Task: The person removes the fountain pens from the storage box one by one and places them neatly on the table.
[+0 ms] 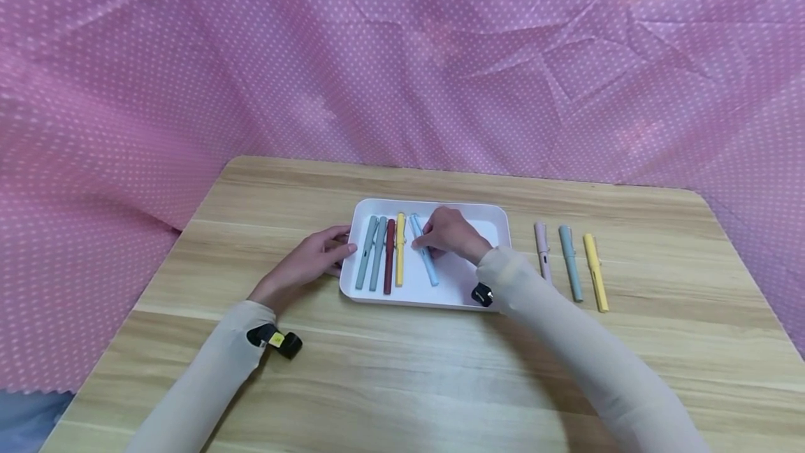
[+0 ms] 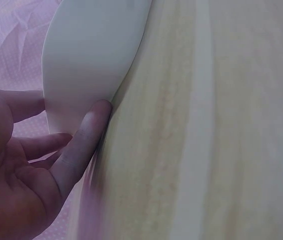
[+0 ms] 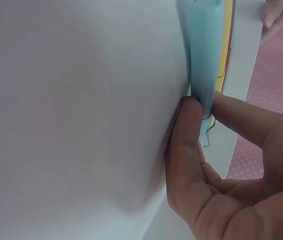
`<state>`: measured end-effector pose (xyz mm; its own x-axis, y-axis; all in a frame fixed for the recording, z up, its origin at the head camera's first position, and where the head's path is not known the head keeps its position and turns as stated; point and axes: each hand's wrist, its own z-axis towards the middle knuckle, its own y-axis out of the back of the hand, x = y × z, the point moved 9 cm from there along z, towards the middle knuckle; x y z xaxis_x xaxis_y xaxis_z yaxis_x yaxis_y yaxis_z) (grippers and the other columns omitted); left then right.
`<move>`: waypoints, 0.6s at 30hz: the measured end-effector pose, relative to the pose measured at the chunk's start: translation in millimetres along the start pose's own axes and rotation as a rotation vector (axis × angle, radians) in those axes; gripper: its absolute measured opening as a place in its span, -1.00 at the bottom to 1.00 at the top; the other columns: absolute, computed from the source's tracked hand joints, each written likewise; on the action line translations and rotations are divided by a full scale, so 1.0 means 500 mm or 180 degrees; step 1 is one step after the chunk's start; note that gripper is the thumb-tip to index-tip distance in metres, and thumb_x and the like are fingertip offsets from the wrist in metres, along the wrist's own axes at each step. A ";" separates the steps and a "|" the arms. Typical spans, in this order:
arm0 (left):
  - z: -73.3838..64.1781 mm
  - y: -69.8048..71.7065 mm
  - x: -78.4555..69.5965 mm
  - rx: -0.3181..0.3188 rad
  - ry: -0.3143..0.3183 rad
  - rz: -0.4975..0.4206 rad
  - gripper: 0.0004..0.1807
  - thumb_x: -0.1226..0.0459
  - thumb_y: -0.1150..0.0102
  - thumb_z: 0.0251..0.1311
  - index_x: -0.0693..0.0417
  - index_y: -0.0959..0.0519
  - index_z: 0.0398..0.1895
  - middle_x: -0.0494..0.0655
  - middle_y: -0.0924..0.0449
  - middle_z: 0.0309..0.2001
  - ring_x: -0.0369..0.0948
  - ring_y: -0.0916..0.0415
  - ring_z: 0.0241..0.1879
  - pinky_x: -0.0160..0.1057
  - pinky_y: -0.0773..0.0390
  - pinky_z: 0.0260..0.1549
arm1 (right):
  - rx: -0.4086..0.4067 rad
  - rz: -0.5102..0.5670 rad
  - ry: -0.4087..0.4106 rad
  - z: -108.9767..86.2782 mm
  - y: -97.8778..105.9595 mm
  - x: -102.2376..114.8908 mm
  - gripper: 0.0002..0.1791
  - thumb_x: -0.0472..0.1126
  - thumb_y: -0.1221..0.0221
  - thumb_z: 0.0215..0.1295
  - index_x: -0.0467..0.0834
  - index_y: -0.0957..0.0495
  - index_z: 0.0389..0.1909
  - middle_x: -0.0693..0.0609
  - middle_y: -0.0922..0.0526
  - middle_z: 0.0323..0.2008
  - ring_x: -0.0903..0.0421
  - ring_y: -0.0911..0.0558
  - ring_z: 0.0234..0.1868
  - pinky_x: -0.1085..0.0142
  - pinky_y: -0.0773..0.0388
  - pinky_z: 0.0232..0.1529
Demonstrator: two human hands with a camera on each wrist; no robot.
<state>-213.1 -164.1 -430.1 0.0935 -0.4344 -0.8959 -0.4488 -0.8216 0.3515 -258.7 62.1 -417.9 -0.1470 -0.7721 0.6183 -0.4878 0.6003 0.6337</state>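
A white tray (image 1: 459, 297) lies on the table. My left hand (image 1: 309, 257) holds its left end, the thumb at the rim; in the left wrist view a finger presses low on the outer wall. My right hand (image 1: 454, 233) pinches a light blue pen (image 1: 430, 268) between thumb and fingers, over the tray floor. That pen (image 3: 205, 55) slants beside a yellow pen (image 1: 400, 250) in the tray. Left of the yellow one lie a dark red pen (image 1: 389, 257) and two grey-green pens (image 1: 379, 254), roughly side by side. Part of the light blue pen is hidden by my fingers.
Right of the tray, on the wooden table (image 1: 402, 369), lie a pale purple pen (image 1: 542, 250), a blue-grey pen (image 1: 570, 264) and another yellow pen (image 1: 595, 271). My right sleeve (image 1: 566, 327) passes in front of the purple one. A pink dotted cloth (image 1: 402, 75) hangs behind the table.
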 end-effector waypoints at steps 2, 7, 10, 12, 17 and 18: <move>0.000 0.001 0.001 -0.0004 0.0007 0.0007 -0.33 0.11 -0.07 0.59 0.15 -0.18 0.61 0.23 -0.43 0.33 0.07 -0.58 0.15 -0.13 -0.75 -0.04 | 0.0009 0.0002 -0.0004 0.000 -0.001 -0.001 -0.76 -0.20 -0.44 0.30 -0.29 -0.69 -0.17 -0.08 -0.75 -0.38 0.15 -0.73 -0.44 0.37 -0.72 -0.29; 0.000 0.001 0.003 0.0002 0.0019 0.0006 -0.34 0.11 -0.07 0.59 0.15 -0.18 0.61 0.23 -0.43 0.32 0.06 -0.58 0.15 -0.14 -0.75 -0.04 | 0.0031 -0.0014 0.0055 -0.002 -0.003 0.000 -0.75 -0.22 -0.41 0.32 -0.31 -0.68 -0.12 -0.09 -0.74 -0.35 0.14 -0.72 -0.43 0.37 -0.72 -0.29; -0.001 0.001 0.003 0.0010 0.0014 0.0001 -0.34 0.11 -0.06 0.59 0.17 -0.18 0.61 0.24 -0.43 0.32 0.07 -0.58 0.15 -0.14 -0.75 -0.04 | 0.0053 -0.0008 0.0129 -0.005 -0.005 0.003 -0.76 -0.23 -0.40 0.33 -0.32 -0.69 -0.12 -0.10 -0.74 -0.35 0.14 -0.71 -0.43 0.36 -0.72 -0.30; 0.000 0.001 0.004 0.0010 0.0013 -0.0004 -0.34 0.12 -0.06 0.59 0.18 -0.17 0.61 0.26 -0.43 0.31 0.08 -0.58 0.15 -0.14 -0.75 -0.05 | 0.0064 0.0003 0.0165 -0.008 -0.006 0.004 -0.77 -0.24 -0.39 0.34 -0.32 -0.68 -0.12 -0.10 -0.73 -0.34 0.13 -0.71 -0.42 0.36 -0.72 -0.30; 0.001 0.001 0.004 0.0006 0.0001 0.0020 -0.33 0.11 -0.05 0.59 0.19 -0.16 0.61 0.26 -0.42 0.32 0.08 -0.57 0.16 -0.15 -0.75 -0.05 | 0.0061 0.0038 0.0197 -0.017 -0.004 0.009 -0.78 -0.24 -0.36 0.37 -0.31 -0.66 -0.10 -0.11 -0.72 -0.29 0.10 -0.71 -0.38 0.34 -0.72 -0.27; 0.001 0.001 0.003 -0.0002 0.0008 0.0027 -0.33 0.11 -0.05 0.59 0.18 -0.16 0.61 0.25 -0.42 0.32 0.08 -0.58 0.16 -0.15 -0.75 -0.05 | 0.0058 0.0051 0.0213 -0.018 -0.003 0.011 -0.77 -0.24 -0.36 0.37 -0.31 -0.65 -0.09 -0.12 -0.71 -0.26 0.10 -0.71 -0.37 0.34 -0.72 -0.27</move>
<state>-213.5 -165.2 -431.5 0.0920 -0.4423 -0.8921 -0.4492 -0.8181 0.3592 -251.2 58.9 -411.1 -0.0973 -0.7465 0.6582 -0.5016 0.6080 0.6154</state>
